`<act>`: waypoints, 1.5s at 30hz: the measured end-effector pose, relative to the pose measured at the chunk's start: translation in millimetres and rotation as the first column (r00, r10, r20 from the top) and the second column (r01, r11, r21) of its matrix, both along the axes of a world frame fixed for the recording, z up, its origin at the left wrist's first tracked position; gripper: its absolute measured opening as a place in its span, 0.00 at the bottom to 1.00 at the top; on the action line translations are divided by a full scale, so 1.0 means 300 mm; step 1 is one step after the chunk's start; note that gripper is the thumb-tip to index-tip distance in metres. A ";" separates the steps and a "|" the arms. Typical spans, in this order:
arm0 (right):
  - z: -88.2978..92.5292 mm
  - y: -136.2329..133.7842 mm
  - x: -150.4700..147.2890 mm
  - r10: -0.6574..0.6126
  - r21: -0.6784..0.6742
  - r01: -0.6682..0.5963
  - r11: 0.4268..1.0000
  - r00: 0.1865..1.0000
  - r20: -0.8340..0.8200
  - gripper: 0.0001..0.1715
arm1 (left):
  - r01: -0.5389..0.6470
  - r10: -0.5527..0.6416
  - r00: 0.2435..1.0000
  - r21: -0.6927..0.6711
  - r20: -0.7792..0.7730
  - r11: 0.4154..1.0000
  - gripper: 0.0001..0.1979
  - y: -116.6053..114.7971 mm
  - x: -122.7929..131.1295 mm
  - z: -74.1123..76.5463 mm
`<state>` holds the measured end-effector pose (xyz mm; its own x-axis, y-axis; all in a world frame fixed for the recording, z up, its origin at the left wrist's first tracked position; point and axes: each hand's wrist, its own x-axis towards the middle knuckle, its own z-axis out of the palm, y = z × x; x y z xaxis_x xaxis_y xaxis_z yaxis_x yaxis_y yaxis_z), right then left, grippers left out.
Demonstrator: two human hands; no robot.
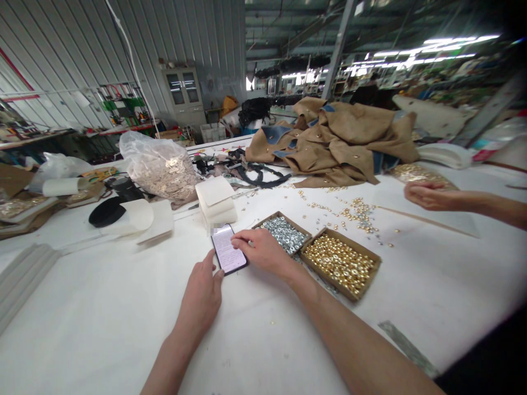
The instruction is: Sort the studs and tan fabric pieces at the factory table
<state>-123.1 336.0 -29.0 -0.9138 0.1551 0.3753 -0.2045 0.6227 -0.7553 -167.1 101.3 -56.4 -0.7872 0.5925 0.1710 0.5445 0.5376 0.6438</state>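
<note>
At the left of the frame, a black roll point(106, 212) and a clear bag of pale pieces point(164, 170) are set on the white tabletop point(123, 307). Nearer the middle, the left hand point(202, 291) is placed at the lower left edge of a phone point(226, 249), index finger and thumb spread along it; whether the phone is gripped cannot be told. The phone is seen just left of centre, screen up, its long axis run up the frame with the top leaned left. It lies up and right from the left hand, and directly left of the right hand point(265, 252), whose fingers are curled over its right side; neither hand is clearly nearer. Whether the right hand is closed on anything cannot be told.

Further right, boxes of silver rings point(284, 236) and gold pieces point(341, 263) are seen. A co-worker's hand point(430, 196) is partly curled, its forearm cut off by the right edge. The screen text cannot be read, and a corner is masked by a blurred patch.
</note>
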 end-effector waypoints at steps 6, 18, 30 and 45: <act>0.004 -0.001 0.002 -0.002 -0.002 0.002 1.000 1.000 0.004 0.11 | 0.011 -0.011 0.999 -0.003 -0.031 1.000 0.26 -0.002 -0.003 -0.007; -0.002 -0.001 -0.001 -0.004 -0.008 0.004 1.000 1.000 0.006 0.10 | 0.018 -0.018 0.999 0.003 -0.040 1.000 0.26 -0.005 -0.008 -0.021; -0.003 0.001 0.001 0.001 -0.003 -0.001 1.000 1.000 0.015 0.10 | 0.024 -0.024 0.998 0.003 -0.050 1.000 0.27 -0.004 -0.008 -0.018; 0.002 0.006 0.001 0.028 -0.007 -0.028 1.000 0.999 0.016 0.12 | 0.020 -0.021 0.999 -0.006 -0.031 1.000 0.27 -0.002 -0.001 -0.012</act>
